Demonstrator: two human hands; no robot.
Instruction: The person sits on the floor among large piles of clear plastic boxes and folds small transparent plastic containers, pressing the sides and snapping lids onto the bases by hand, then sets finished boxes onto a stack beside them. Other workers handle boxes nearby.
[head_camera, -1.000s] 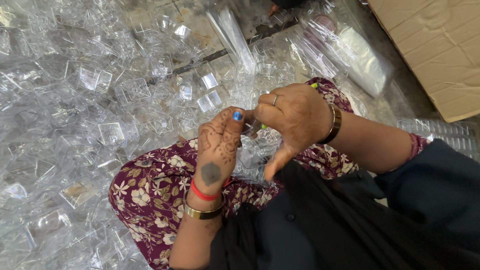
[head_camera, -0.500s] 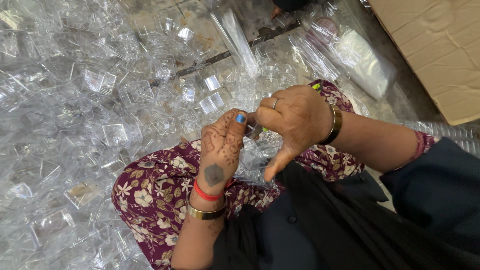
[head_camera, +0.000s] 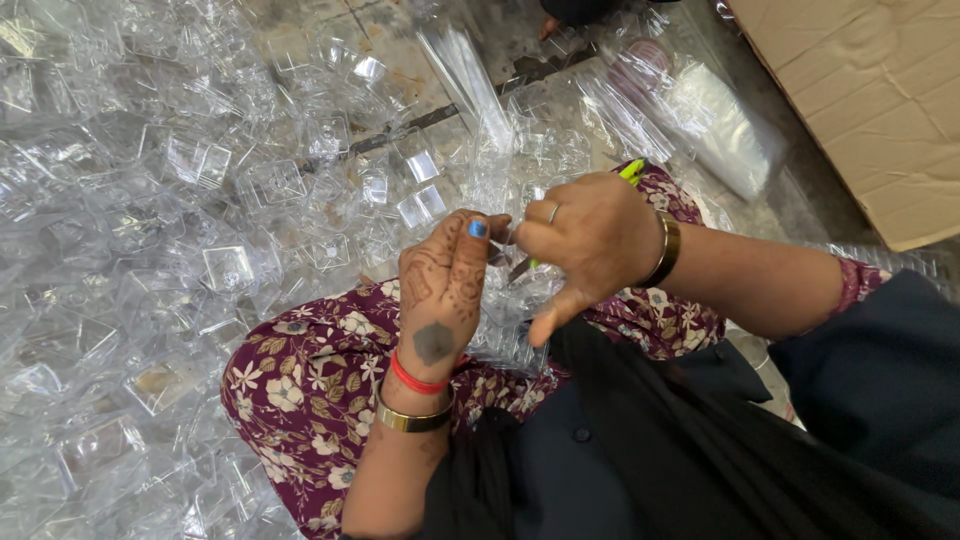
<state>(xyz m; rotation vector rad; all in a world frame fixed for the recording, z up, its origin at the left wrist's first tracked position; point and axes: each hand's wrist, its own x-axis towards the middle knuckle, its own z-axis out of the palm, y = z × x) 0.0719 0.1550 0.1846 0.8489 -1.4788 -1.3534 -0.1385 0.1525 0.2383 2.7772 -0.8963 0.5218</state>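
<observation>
Clear plastic boxes (head_camera: 230, 268) litter the floor from nine to twelve o'clock; left hand (head_camera: 445, 290) and right hand (head_camera: 590, 235) have barely shifted, fingers still pinching a small clear piece (head_camera: 508, 237).

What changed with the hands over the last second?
Very little. The left hand and right hand stay pressed together over the lap, working a small clear plastic piece between the fingertips; the left thumb has shifted slightly. A yellow-green tool still pokes out behind the right hand. The clear plastic containers around lie unchanged.
</observation>
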